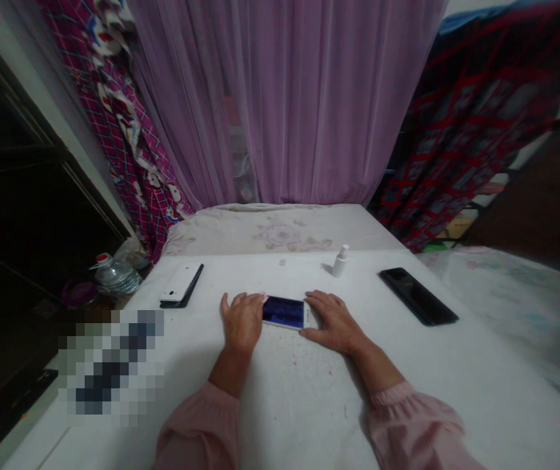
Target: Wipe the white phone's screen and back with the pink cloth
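A white smartphone (284, 312) lies sideways on the white-covered table, its dark blue screen facing up. My left hand (243, 320) covers its left end, the palm down and the fingers bent over the edge. A small pinkish patch shows by the fingertips; I cannot make out what it is. At the other end, my right hand (333, 323) grips the phone between thumb and fingers, the thumb along the near edge and the fingers at the far edge. Behind the phone stands a small white spray bottle (339, 262).
A white phone (180, 283) rests on a dark one at the left. To the right lies a black phone (417, 296). A tiny pale square (282, 262) sits further back. Something at the left edge is pixelated. Purple curtains (299, 98) hang behind; a water bottle (116, 274) stands beside the table.
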The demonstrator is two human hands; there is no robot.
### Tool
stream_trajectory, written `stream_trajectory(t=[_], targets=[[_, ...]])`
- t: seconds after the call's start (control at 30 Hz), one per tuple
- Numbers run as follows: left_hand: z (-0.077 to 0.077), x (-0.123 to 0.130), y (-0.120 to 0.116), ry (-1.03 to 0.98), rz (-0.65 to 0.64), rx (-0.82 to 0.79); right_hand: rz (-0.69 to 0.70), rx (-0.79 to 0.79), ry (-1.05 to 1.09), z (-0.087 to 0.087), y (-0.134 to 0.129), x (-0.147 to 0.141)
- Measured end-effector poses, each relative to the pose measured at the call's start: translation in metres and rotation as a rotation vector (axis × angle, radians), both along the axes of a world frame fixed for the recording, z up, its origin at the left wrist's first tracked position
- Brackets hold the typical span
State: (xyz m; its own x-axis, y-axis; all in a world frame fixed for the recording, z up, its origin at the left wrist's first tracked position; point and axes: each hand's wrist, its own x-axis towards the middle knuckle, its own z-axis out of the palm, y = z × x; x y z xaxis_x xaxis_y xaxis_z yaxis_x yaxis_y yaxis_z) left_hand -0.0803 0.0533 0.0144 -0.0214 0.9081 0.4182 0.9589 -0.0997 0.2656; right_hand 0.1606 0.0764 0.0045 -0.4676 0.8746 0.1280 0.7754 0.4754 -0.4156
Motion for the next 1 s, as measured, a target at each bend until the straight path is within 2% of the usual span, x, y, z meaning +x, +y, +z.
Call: stream_trajectory(t=[0.3, 0.4, 0.6, 0.73, 0.83, 1.0], targets=[[-0.001, 0.023, -0.009, -0.028, -0.173, -0.051, 0.013, 0.06, 0.033, -0.01, 0.002, 0.002], [-0.002, 0.016, -0.006, -0.024, -0.147, -0.045, 0.01, 0.057, 0.03, -0.01, 0.002, 0.002], [0.003, -0.004, 0.0, 0.03, 0.004, -0.025, -0.002, 0.022, 0.014, -0.006, 0.001, 0.001], [0.006, -0.003, 0.0, 0.061, 0.02, -0.017, 0.004, 0.025, 0.017, -0.007, 0.002, 0.002], [0.006, 0.008, -0.004, 0.045, -0.036, -0.02, 0.011, 0.051, 0.024, -0.009, 0.002, 0.003], [0.008, 0.037, -0.022, -0.007, -0.221, -0.037, 0.008, 0.055, 0.016, -0.009, 0.002, 0.002]])
